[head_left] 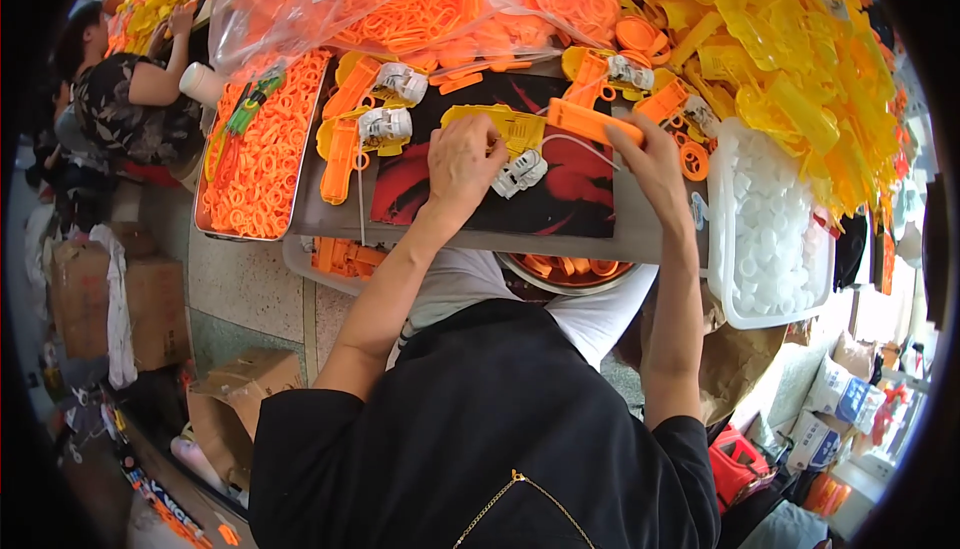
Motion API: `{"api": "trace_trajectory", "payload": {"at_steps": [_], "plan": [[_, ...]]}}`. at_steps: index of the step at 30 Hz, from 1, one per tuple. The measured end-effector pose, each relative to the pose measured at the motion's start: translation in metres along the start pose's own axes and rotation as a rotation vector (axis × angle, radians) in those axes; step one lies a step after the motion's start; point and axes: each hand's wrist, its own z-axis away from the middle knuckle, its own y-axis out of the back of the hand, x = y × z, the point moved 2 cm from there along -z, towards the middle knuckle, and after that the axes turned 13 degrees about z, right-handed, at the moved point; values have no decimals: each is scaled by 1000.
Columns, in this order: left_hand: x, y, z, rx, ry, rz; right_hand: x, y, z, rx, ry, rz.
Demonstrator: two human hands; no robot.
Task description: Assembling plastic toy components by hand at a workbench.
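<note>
My left hand [462, 164] has its fingers curled down on a yellow plastic shell [520, 129], which lies on a black and red mat [575, 204]. Against the shell's lower edge sits a white and grey mechanism part [520, 174]. My right hand [652, 161] pinches one end of an orange elongated plastic part [590, 121] just right of the shell. A thin white strand [590, 146] curves below that part. Left of the mat, orange and yellow assemblies with white mechanisms [385, 127] lie on the table; similar ones [630, 73] rest at the upper right.
A metal tray [292, 211] of small orange rings stands left, with green and yellow tools on it. Clear bags of orange parts [430, 9] and a yellow heap [800, 49] fill the back. A white bin [728, 249] of white caps is right. Another person [130, 99] sits far left.
</note>
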Motion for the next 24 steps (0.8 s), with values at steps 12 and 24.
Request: {"api": "trace_trajectory", "payload": {"at_steps": [12,24], "plan": [[6,45,27,-84,551,982,-96,-102,75,228,474,310],[13,44,27,47,4,-8,-45,-129,63,415,126,66]]}}
